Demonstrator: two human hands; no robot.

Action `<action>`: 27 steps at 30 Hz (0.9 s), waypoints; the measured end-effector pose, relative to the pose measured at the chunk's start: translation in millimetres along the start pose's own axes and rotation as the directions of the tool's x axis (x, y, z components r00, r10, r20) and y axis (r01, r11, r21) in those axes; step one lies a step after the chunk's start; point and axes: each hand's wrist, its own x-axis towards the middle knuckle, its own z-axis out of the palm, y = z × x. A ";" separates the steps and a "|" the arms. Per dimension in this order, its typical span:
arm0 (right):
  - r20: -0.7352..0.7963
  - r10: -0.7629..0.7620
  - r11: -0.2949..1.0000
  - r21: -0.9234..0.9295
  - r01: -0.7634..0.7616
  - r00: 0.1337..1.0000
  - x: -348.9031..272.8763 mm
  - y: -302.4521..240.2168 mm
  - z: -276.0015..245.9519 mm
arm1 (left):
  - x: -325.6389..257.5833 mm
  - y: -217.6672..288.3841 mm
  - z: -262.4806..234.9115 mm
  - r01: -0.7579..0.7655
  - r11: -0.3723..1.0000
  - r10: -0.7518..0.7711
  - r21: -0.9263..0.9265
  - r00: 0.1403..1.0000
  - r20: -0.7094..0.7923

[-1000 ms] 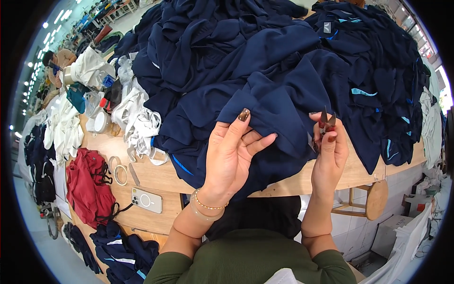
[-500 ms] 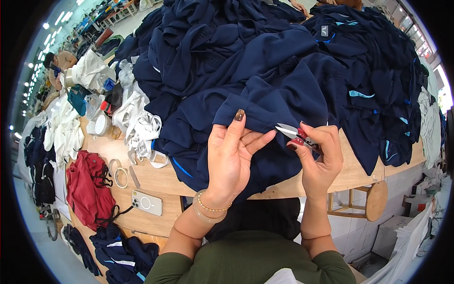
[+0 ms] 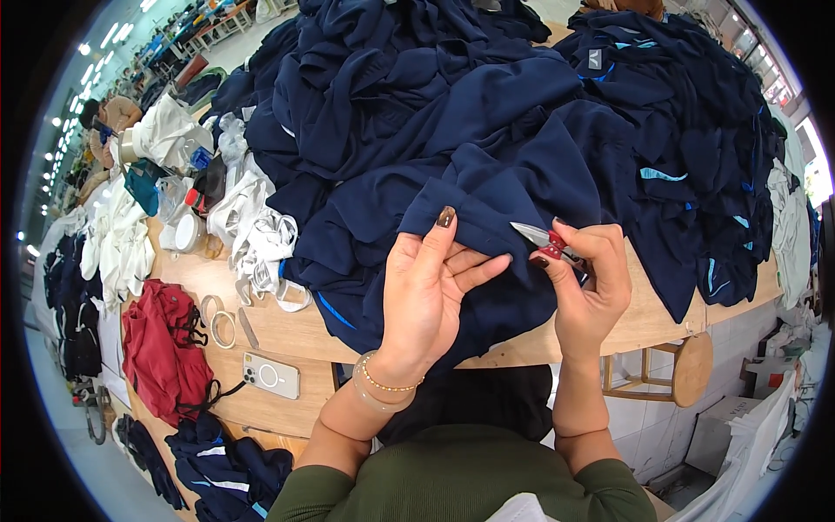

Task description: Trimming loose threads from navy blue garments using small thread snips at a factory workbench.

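Note:
My left hand (image 3: 424,291) pinches the edge of a navy garment (image 3: 474,209), thumb on top and the fingers beneath the cloth. In my right hand (image 3: 591,283) is a small pair of thread snips (image 3: 554,242) with red grips. Their pointed metal blades aim left, beside the held edge, and look closed together. The garment spreads away from me into a large heap of navy cloth (image 3: 365,113) that covers most of the table.
On the wooden table (image 3: 287,326) to the left lie a phone (image 3: 270,374), tape rolls (image 3: 223,329), a red bag (image 3: 163,348) and white cloth pieces (image 3: 252,222). More navy garments (image 3: 704,174) hang over the right edge. A wooden stool (image 3: 691,370) stands below. Another person (image 3: 117,117) is at the far left.
The snips' blades have closed and drawn slightly away from the cloth edge. My left hand and the garment edge have shifted a little to the right. A co-worker's hand at the far side has gone from view.

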 end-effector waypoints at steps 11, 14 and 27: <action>0.002 -0.100 0.994 -0.050 0.100 0.995 -16.0 1.7 2.4 | 0.9 -2.3 0.2 -0.029 0.998 0.028 -0.049 0.999 -0.037; -0.026 -0.160 0.981 -0.113 0.156 0.987 -15.1 0.8 7.2 | 0.3 -3.6 -1.3 -0.058 0.997 0.057 -0.060 0.998 -0.009; -0.075 -0.181 0.977 -0.130 0.170 0.981 -12.7 -0.5 19.0 | -2.2 -3.5 10.4 -0.077 0.994 0.072 -0.076 0.995 -0.070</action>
